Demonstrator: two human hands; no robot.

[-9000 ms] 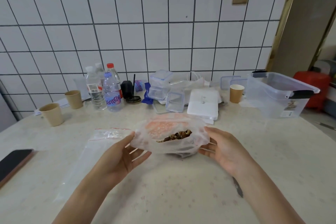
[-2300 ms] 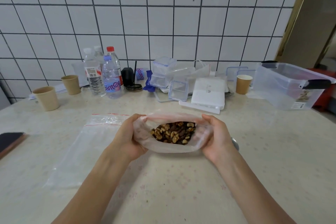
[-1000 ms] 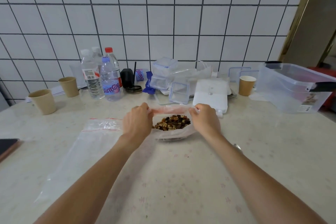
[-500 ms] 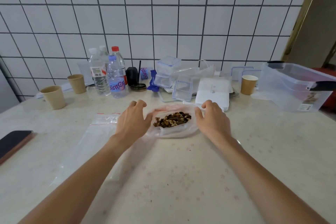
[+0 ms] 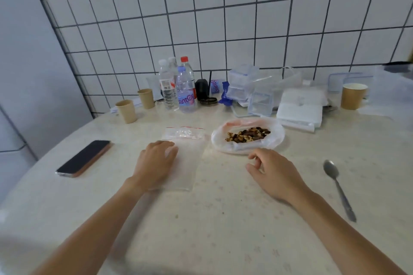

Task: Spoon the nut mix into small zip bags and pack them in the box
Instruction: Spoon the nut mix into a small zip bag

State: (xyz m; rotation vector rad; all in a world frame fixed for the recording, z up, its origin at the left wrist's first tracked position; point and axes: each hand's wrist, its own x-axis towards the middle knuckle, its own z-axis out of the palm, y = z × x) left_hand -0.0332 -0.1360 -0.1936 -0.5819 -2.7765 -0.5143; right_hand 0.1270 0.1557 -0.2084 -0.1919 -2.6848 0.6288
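The nut mix (image 5: 248, 134) lies in an opened, rolled-down plastic bag (image 5: 273, 140) on the table's middle. Left of it lies a flat stack of clear zip bags (image 5: 186, 158) with red seal strips. My left hand (image 5: 156, 163) rests on the stack's left part with relaxed fingers. My right hand (image 5: 271, 172) hovers just in front of the nut bag, fingers loosely curled, holding nothing. A metal spoon (image 5: 338, 187) lies on the table to the right. The clear storage box (image 5: 395, 94) stands at the far right edge, partly cut off.
A phone (image 5: 85, 158) lies at the left. Along the tiled wall stand paper cups (image 5: 126, 110), water bottles (image 5: 185, 89), small clear containers (image 5: 259, 102), white boxes (image 5: 299, 111) and another paper cup (image 5: 353, 96). The table edge curves away at the left.
Both hands have let go of the nut bag and pulled back. My left hand moved onto the zip bags. The view swung left, bringing the spoon into sight.
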